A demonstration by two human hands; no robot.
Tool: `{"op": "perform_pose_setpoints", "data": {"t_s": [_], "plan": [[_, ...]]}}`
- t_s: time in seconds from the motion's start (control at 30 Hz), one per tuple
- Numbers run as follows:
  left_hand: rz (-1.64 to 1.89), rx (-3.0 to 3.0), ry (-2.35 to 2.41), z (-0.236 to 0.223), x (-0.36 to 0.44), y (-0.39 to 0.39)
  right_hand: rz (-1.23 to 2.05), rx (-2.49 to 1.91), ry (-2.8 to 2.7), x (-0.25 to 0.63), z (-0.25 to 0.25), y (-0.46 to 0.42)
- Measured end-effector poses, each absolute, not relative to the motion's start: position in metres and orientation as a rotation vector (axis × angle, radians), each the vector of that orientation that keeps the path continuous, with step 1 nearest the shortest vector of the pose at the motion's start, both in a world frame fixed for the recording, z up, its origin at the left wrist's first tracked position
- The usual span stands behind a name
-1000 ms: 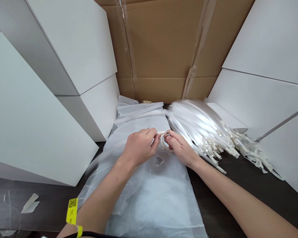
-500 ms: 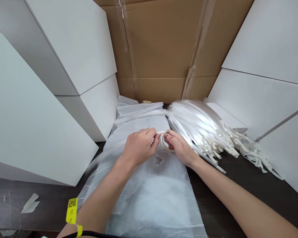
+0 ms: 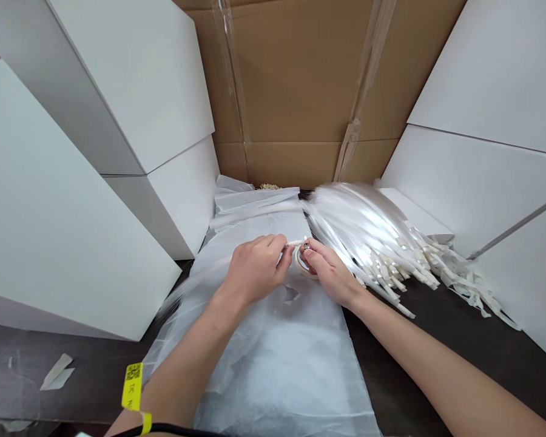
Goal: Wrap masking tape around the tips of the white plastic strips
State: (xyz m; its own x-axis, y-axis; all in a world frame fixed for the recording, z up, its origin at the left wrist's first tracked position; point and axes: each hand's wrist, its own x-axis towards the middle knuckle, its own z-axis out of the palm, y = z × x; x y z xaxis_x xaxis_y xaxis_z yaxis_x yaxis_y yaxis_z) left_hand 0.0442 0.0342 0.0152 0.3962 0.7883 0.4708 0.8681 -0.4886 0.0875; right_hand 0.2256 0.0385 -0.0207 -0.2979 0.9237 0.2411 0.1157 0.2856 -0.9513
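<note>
White plastic sheet (image 3: 273, 364), cream masking tape roll (image 3: 300, 265) held in R hand (image 3: 330, 273), L hand (image 3: 255, 270) pinching tape end (image 3: 293, 243)

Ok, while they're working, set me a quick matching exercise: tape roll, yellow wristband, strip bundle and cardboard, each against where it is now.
Things:
1. tape roll
2. yellow wristband
3. strip bundle
4. cardboard

Places:
A. upright behind the hands
B. on the left arm
C. at the fingers of the right hand
D. fanned out to the right of the hands

Pairs: 1-C, 2-B, 3-D, 4-A.
</note>
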Motion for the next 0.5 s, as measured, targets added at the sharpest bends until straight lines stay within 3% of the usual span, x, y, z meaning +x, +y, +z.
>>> {"op": "perform_pose_setpoints", "data": {"t_s": [0.5], "plan": [[-0.681, -2.468, -1.485, 0.0167, 0.0442, 0.0333, 1.105, -0.964, -1.675, 0.2257, -0.0207, 0.0373]]}}
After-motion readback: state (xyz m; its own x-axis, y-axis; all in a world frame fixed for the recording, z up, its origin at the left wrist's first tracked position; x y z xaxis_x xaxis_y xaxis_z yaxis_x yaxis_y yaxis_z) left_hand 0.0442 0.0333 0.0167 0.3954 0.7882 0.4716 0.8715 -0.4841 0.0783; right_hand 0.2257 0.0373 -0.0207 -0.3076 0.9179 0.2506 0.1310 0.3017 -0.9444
